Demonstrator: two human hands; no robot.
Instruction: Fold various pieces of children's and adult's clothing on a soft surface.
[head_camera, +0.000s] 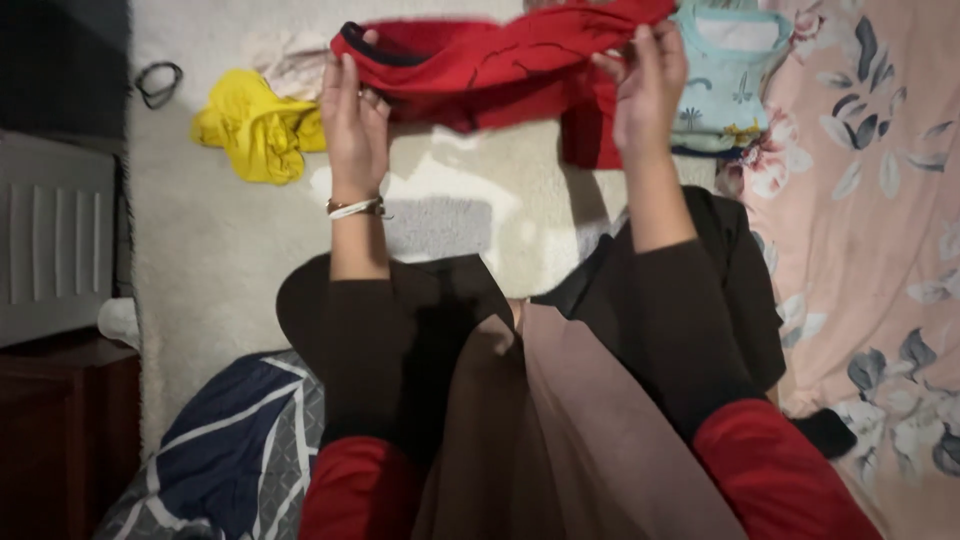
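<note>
Holding a red fabric garment with dark trim (480, 60) stretched above the white fluffy rug (450, 210), the left hand (352, 115) and the right hand (648, 85) each pinch one end, fingers closed on the cloth. The step in hand appears to be a fold in mid-air. A next move would call for level edges and a bare patch of rug between the crumpled yellow garment (255, 125) and the light-blue printed top (725, 80).

Matt red cloth garment (480, 60); fluffy white rug (230, 260); smooth floral bedsheet (870, 240).
</note>
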